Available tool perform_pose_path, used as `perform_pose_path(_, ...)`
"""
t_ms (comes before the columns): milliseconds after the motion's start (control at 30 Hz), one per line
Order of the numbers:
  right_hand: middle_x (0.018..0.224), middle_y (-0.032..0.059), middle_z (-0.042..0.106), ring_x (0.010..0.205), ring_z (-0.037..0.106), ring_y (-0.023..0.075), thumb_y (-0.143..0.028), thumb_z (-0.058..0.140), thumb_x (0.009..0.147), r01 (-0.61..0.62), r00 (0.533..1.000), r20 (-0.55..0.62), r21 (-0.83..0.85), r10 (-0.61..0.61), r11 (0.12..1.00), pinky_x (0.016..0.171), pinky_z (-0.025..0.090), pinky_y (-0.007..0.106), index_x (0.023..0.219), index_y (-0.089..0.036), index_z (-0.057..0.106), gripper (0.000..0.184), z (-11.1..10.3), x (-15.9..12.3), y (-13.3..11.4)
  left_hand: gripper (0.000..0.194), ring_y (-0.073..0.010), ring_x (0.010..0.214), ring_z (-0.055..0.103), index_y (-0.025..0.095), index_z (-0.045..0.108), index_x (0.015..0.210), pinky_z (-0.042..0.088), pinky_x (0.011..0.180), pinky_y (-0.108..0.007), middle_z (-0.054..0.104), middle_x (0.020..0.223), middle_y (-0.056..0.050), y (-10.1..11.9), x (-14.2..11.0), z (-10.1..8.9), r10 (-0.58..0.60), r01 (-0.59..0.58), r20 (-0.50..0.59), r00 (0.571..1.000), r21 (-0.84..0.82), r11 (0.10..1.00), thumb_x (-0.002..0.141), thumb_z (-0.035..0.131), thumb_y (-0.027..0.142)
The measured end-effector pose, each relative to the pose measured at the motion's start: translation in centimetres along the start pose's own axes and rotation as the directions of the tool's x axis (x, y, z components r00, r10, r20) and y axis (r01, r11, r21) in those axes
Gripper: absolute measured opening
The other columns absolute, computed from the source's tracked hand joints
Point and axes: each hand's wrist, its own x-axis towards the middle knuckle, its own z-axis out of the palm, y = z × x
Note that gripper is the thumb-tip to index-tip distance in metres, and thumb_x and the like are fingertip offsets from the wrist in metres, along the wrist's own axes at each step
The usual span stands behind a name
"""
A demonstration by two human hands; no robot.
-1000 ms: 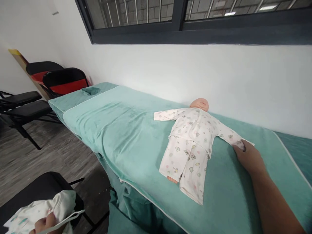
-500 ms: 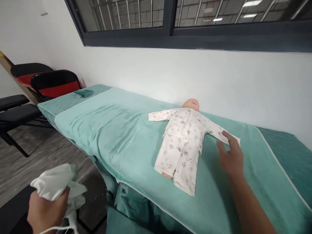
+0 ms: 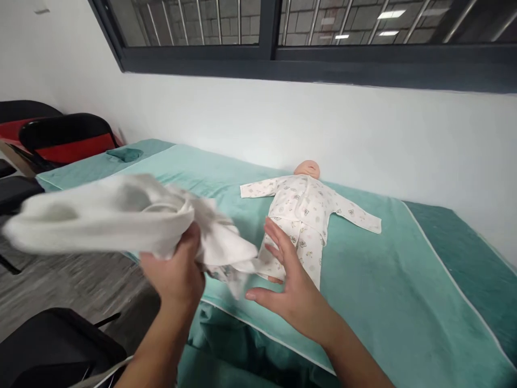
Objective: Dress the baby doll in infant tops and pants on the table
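My left hand [image 3: 177, 277] is closed around a bunched white cloth [image 3: 105, 218], held up over the front of the bed. The cloth sticks out far to the left, blurred, and its loose folds hang to the right of my fist. My right hand [image 3: 294, 291] is open, thumb and fingers apart, just right of the hanging folds. Beyond it a baby doll [image 3: 308, 168] lies with its arms spread, dressed in a white printed top [image 3: 301, 202] and white printed trousers [image 3: 309, 253]. My right hand hides part of the trousers; whether it touches the cloth I cannot tell.
The bed has a light green cover [image 3: 363, 285] and stands against a white wall under a dark-framed window [image 3: 266, 54]. A folded dark green cloth [image 3: 124, 154] lies at its left end. Black and red chairs [image 3: 68, 137] stand beyond; a black seat [image 3: 60, 347] is at lower left.
My left hand has brought the white cloth up and right from low beside the bed, and it has spread out. My right hand has moved left from near the doll's sleeve. The view has shifted slightly.
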Motion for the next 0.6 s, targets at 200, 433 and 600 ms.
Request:
perform_pose_path(200, 0.170, -0.0023, 0.025, 0.156, 0.024, 0.0313, -0.040, 0.081, 0.081, 0.188, 0.976, -0.116, 0.015, -0.185, 0.982, 0.126, 0.032, 0.054, 0.161, -0.044, 0.021, 0.100, -1.3, 1.5, 0.0, 0.056, -0.0306, 0.109, 0.071, 0.019, 0.073, 0.116, 0.062, 0.088, -0.041, 0.076, 0.103, -0.009, 3.1, -3.8, 4.6, -0.312, 0.509, 0.622, 0.718, -0.163, 0.845, 0.093, 0.049, 0.064)
perform_pose_path(433, 0.115, 0.0031, 0.065, 0.105, 0.064, 0.0250, -0.034, 0.069, 0.087, 0.178, 0.881, -0.424, -0.112, -0.209, 0.978, 0.089, 0.055, 0.040, 0.120, -0.030, 0.062, 0.034, -1.7, 0.9, 1.6, 0.045, -0.0295, 0.115, 0.069, 0.017, 0.076, 0.111, 0.054, 0.101, -0.038, 0.077, 0.114, -0.008, -0.5, -6.4, 5.0, -0.280, 0.377, 0.600, 0.749, -0.039, 0.925, 0.086, 0.069, 0.054)
perform_pose_path(600, 0.106, 0.0027, 0.065, 0.095, 0.063, 0.0227, -0.028, 0.075, 0.077, 0.126, 0.774, -0.578, -0.261, -0.259, 0.957, 0.083, 0.055, 0.037, 0.111, -0.028, 0.061, 0.037, -4.0, 1.7, 0.9, 0.038, -0.0300, 0.107, 0.070, 0.019, 0.078, 0.101, 0.055, 0.098, -0.040, 0.079, 0.100, -0.006, -1.2, -6.1, 4.9, -0.281, 0.375, 0.693, 0.664, 0.016, 0.927, 0.091, 0.063, 0.052)
